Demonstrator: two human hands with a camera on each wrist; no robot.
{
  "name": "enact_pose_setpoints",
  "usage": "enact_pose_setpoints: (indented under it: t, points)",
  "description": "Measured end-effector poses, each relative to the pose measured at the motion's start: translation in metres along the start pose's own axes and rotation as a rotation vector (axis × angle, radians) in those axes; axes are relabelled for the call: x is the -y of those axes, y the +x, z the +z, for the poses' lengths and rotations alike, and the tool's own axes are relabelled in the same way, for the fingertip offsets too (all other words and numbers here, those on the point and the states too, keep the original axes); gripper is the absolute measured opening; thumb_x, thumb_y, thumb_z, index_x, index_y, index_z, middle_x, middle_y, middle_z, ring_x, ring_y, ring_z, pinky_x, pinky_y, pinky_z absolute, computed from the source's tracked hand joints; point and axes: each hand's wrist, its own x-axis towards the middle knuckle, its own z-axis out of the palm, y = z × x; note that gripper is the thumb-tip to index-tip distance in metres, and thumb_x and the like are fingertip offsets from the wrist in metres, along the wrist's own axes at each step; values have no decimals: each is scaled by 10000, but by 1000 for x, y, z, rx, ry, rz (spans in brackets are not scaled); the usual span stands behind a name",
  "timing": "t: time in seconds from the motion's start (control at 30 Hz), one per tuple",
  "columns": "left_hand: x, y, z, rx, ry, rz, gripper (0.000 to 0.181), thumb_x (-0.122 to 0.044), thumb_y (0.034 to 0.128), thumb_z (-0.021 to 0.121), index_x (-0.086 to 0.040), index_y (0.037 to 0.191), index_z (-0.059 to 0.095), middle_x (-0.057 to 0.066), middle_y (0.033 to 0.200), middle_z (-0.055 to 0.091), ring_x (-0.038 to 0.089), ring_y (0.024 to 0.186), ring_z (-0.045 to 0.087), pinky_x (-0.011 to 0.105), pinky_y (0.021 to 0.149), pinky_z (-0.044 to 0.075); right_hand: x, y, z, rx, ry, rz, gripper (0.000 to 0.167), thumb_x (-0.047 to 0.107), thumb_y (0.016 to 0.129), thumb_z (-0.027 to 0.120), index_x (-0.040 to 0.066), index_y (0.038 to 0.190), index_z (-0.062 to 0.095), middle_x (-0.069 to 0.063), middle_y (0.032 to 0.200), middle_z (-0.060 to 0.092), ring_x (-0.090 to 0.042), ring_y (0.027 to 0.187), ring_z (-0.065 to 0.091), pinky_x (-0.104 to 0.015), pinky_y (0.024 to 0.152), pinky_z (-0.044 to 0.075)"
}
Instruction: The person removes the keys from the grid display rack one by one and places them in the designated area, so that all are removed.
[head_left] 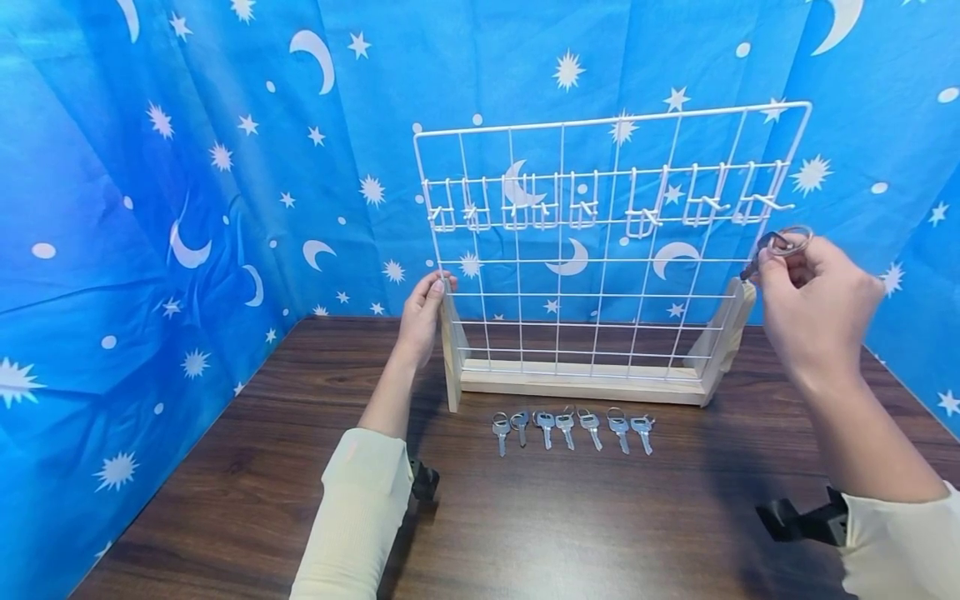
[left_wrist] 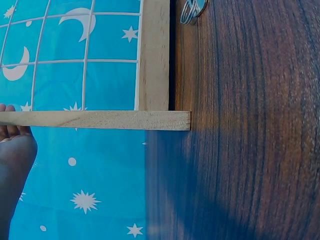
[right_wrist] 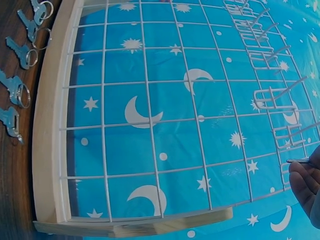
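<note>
A white wire grid rack stands upright on a wooden base, with a row of white wire hooks along its upper part. My left hand grips the rack's left wooden side post near its top. Beside the grid's right edge, under the rightmost hook, my right hand pinches a key with a metal ring on it. In the right wrist view only a thin edge of metal shows at those fingertips. The hooks I can see carry nothing.
Several silver keys with rings lie in a row on the dark wooden table, just in front of the rack's base. Behind the rack hangs a blue cloth with white moons and stars; it also covers both sides.
</note>
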Motion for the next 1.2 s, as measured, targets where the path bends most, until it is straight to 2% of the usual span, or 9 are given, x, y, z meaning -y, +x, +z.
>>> enact_pose_setpoints:
  t: [0.17,0.4,0.63,0.9,1.2]
  points:
    - [0,0,0,-3,14,-4,359,-168,1012,369,71,1270,440,239,1240,506,259,1183,470,337,1018,335,-4,-6,-2,17,-14,-13,251,179,912,557,-31,970,682,352,665,432,175,572,462,-78,428,311]
    - [0,0,1,-14,7,5,337,-164,1009,375,53,1251,467,241,1226,513,263,1171,481,330,1015,340,-11,-14,-4,49,-20,-13,233,160,908,571,-34,972,683,411,661,418,212,597,456,-37,479,322]
    - [0,0,1,-8,16,9,344,-168,1010,373,57,1256,459,220,1222,525,265,1175,478,332,1018,337,-15,-25,-4,86,-20,26,209,142,899,586,-35,964,677,345,730,469,226,646,463,-9,567,357]
    - [2,0,0,-6,12,11,346,-163,1010,371,65,1258,453,270,1240,489,264,1178,476,347,1016,339,-23,-35,-2,146,-1,-19,161,117,893,600,-29,900,665,441,647,420,229,591,462,-73,432,322]
    - [3,0,0,-8,6,17,345,-157,1010,370,75,1253,448,268,1237,492,264,1175,477,355,1011,345,-33,-46,1,189,-16,-17,131,104,887,604,-11,867,663,420,617,422,212,570,452,-123,419,296]
